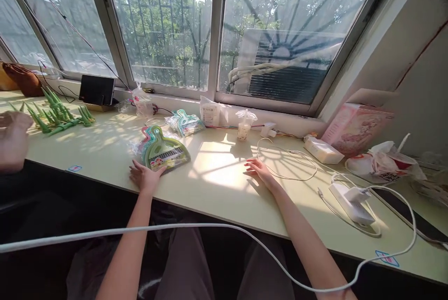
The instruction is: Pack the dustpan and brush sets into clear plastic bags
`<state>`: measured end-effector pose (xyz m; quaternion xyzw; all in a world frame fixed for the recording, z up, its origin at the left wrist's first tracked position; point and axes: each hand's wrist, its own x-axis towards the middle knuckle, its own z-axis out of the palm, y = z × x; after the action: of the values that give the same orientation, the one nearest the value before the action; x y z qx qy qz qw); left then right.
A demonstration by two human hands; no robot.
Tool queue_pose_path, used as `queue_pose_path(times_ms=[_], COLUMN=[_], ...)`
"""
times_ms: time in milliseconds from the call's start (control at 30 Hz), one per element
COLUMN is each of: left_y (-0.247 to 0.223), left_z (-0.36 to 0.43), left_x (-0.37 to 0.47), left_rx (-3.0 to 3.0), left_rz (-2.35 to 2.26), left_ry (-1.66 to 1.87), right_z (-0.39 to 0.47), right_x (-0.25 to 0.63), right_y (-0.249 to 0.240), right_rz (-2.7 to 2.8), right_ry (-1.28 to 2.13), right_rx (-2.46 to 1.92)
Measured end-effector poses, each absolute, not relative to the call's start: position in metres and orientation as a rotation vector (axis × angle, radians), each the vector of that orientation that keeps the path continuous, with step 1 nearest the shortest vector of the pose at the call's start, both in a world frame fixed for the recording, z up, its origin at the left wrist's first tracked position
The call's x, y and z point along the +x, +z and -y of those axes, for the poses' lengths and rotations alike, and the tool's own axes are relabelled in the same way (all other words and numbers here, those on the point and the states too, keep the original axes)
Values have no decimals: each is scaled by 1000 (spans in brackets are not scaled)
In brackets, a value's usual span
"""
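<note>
My left hand [147,177] is at the table's front edge, its fingers apart against the near side of a stack of packaged dustpan-and-brush sets [166,153]. The front set is olive green, with teal and pink ones behind it. Whether the fingers grip the stack cannot be made out. Right of the middle, my right hand [259,168] rests on the pale table [210,192] with its fingers spread and nothing in them. Another packaged teal set [187,122] lies behind the stack, near the window.
A plastic cup [245,125] stands near the sill. A white cable crosses in front of my arms to a power strip [352,204]. Another person's hand [14,141] is at the left, by green plastic stalks [58,113]. A pink box [357,127] stands right.
</note>
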<state>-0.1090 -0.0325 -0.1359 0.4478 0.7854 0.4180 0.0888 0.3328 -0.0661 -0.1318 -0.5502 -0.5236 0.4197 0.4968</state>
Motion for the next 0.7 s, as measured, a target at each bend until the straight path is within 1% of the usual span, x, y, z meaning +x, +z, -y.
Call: queue_pose_path(times_ms=[133,367,533,700], left_y=[-136,-131,-131,-127], left_z=[5,-29,-32,-16], left_x=[-112,-98,-98,-93], left_rx=[1357,1331,1295,1311], left_rz=[-2245,-2275,-2318,-2355], left_ry=[1303,1394,1369,1379], right_z=[65,62,56,52], right_x=[327,326,330,333], right_y=[-130,-132,-136,-144], right_rz=[1294,1304,1292,1314], right_ry=[1002,993,1000,988], right_rx=[-1356,-1311,-1336,-1323])
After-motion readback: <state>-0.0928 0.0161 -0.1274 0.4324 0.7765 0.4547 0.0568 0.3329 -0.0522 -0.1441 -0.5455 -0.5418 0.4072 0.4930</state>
